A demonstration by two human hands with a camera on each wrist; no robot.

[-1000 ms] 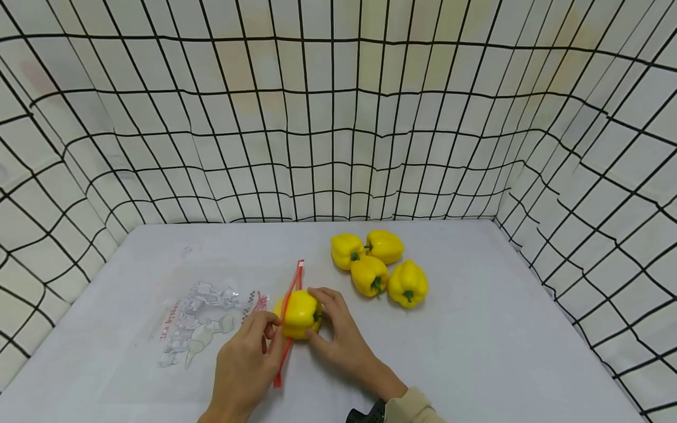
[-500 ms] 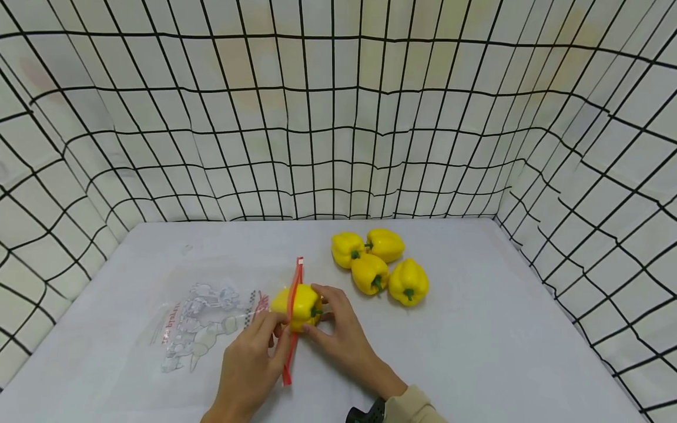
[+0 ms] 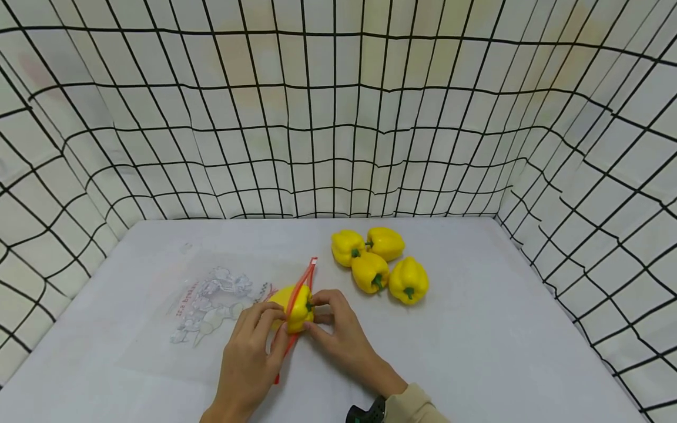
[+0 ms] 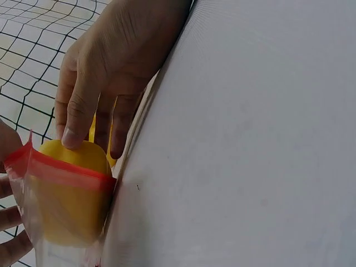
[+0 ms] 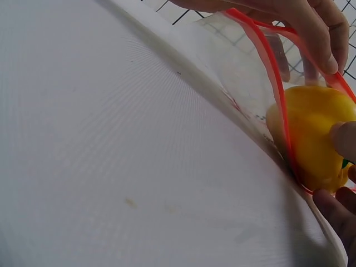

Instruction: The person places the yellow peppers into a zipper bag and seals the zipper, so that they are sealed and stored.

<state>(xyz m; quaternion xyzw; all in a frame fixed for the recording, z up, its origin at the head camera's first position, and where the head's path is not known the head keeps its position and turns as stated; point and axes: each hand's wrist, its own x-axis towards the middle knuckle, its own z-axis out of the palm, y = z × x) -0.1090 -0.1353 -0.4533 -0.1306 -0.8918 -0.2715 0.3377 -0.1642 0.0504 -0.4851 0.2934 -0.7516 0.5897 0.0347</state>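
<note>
A yellow bell pepper [image 3: 303,312] lies mostly inside the mouth of a clear zip bag [image 3: 153,346], its green stem end facing right. The bag's red zip strip [image 3: 311,271] loops around the pepper. My left hand [image 3: 248,352] pinches the bag's edge beside the pepper, fingers on the red strip in the right wrist view. At the stem end, my right hand [image 3: 346,346] holds the pepper between thumb and fingers. In the left wrist view the right hand's thumb [image 4: 72,136] presses the pepper's exposed end.
Several more yellow bell peppers [image 3: 370,273] sit grouped on the white table [image 3: 502,329], behind and right of the hands. A black-grid net [image 3: 333,106] over white sheeting encloses the back and sides. A dark wrist device [image 3: 367,411] shows by the right sleeve.
The pepper has gone a little left and deeper into the bag, with the right hand following. The red strip has tilted, its top shifting right; the bag's printed part has shifted up and right.
</note>
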